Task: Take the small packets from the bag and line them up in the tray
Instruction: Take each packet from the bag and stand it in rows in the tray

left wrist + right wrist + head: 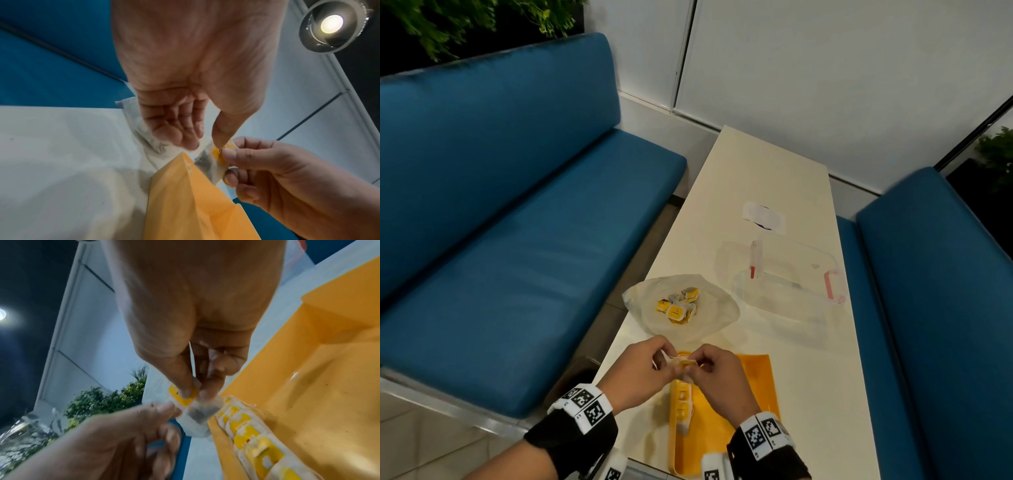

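Note:
Both hands meet over the far left corner of the orange tray, holding one small packet between them. It is a white tea bag with a yellow tag. My right hand pinches the tag between thumb and fingertip, plain in the right wrist view. My left hand pinches the packet's other edge, its thumb on the tag. A row of several packets stands along the tray's left wall. The clear plastic bag lies just beyond the hands, with more packets inside.
A clear plastic box with red handles sits on the cream table right of the bag, and a white wrapper lies farther back. Blue benches flank the narrow table. The bag overhangs the table's left edge.

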Available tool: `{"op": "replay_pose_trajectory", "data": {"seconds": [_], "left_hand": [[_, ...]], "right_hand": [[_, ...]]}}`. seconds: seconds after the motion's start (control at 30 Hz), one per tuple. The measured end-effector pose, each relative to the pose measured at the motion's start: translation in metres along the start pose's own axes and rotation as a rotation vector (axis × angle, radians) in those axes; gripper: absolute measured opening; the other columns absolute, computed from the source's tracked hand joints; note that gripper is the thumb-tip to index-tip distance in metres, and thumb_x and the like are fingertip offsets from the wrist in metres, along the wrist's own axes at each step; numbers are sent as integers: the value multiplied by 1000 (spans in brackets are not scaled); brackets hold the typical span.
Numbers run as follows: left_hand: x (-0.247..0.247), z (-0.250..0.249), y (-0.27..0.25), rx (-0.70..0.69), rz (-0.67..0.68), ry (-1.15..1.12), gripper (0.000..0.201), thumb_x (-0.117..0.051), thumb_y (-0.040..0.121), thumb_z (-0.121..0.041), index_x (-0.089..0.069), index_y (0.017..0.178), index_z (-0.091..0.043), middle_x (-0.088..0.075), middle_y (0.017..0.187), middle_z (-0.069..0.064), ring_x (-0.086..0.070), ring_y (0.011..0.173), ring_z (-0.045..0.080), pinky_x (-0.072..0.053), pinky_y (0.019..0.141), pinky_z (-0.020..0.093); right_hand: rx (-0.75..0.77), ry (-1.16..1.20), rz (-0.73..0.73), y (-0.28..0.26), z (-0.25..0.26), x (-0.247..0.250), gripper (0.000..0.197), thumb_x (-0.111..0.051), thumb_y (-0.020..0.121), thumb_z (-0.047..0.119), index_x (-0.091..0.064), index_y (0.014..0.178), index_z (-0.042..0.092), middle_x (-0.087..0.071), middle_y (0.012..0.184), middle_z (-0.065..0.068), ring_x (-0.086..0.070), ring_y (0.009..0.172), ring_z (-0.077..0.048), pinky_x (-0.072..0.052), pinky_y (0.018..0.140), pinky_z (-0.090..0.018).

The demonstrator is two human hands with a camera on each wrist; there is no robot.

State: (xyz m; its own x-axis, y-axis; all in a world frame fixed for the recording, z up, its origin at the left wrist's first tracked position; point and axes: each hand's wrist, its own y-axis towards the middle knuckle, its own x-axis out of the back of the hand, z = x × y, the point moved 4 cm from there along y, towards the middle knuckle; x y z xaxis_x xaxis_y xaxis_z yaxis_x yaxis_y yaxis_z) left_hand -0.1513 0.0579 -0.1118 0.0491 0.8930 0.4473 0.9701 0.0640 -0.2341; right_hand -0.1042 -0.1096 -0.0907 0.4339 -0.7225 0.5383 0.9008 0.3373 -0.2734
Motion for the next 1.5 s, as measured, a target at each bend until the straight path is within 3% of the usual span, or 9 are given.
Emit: {"op": "replay_pose_trajectory", "data": {"seconds": [0.13, 0.33, 0.57, 0.7, 1.0, 1.23, 1.33, 1.43, 1.5], "left_hand": [[-13, 15, -3, 202, 144, -42, 27, -71, 91, -44, -56, 104, -25, -72, 83, 6, -70, 59, 12, -51, 51, 21], [-33, 30, -6, 324, 294, -135, 49, -72, 91, -39, -43, 128, -23, -74, 88, 17, -74, 64, 24, -63, 61, 34], [-42, 28, -8, 339, 317, -189, 45, -64, 98, -29, -40, 135, -23, -75, 86, 13, -76, 69, 24, -65, 67, 37], [-43, 30, -7, 353, 316, -213, 44, -65, 97, -28, -41, 134, -25, -75, 90, 16, -78, 79, 31, -64, 77, 46], [-45, 30, -6, 368, 323, -245, 40, -65, 97, -27, -41, 130, -25, -75, 93, 22, -77, 82, 34, -63, 80, 49], [-44, 30, -7, 362, 336, -222, 44, -65, 98, -30, -41, 133, -25, -76, 92, 17, -78, 79, 28, -65, 77, 43], [-38, 29, -7, 355, 333, -140, 43, -66, 97, -37, -45, 131, -24, -76, 92, 13, -76, 72, 19, -64, 69, 32], [-20, 26, -3, 394, 234, -150, 35, -66, 94, -48, -58, 113, -19, -76, 86, 7, -77, 71, 21, -61, 63, 30], [1, 20, 3, 364, 59, -160, 37, -65, 93, -53, -62, 102, -18, -76, 83, 5, -76, 69, 18, -61, 64, 33]], "right_hand": [[-123, 53, 93, -5, -17, 7, 6, -71, 87, 10, -65, 86, 7, -69, 66, -7, -64, 54, -9, -46, 51, -18], [-329, 45, 321, -26, -46, -9, 11, -70, 86, 5, -61, 85, 11, -68, 60, -6, -64, 47, -15, -46, 42, -22], [-400, -89, 448, -33, -54, -31, 18, -67, 83, 3, -57, 80, 17, -69, 68, -10, -63, 44, -11, -49, 43, -24], [-378, -119, 410, -30, -55, -38, 17, -64, 81, 2, -55, 78, 17, -70, 70, -14, -64, 47, -14, -52, 45, -25], [-340, -174, 262, -22, -68, -44, 15, -63, 75, 7, -54, 79, 18, -72, 77, -19, -72, 57, -29, -57, 51, -40], [-357, -127, 256, -25, -58, -40, 25, -68, 71, 3, -50, 79, 18, -65, 68, -9, -72, 61, -33, -58, 52, -42], [-387, -136, 272, -27, -49, -30, 28, -75, 72, 8, -50, 82, 17, -66, 71, -9, -73, 61, -31, -54, 46, -33], [-348, -115, 159, -17, -26, 2, 26, -78, 80, 23, -56, 88, 10, -69, 70, -9, -71, 55, -20, -50, 46, -28], [-249, -121, -26, -4, -7, 34, 25, -76, 82, 29, -59, 88, 12, -68, 69, -3, -69, 55, -15, -51, 52, -27]]}}
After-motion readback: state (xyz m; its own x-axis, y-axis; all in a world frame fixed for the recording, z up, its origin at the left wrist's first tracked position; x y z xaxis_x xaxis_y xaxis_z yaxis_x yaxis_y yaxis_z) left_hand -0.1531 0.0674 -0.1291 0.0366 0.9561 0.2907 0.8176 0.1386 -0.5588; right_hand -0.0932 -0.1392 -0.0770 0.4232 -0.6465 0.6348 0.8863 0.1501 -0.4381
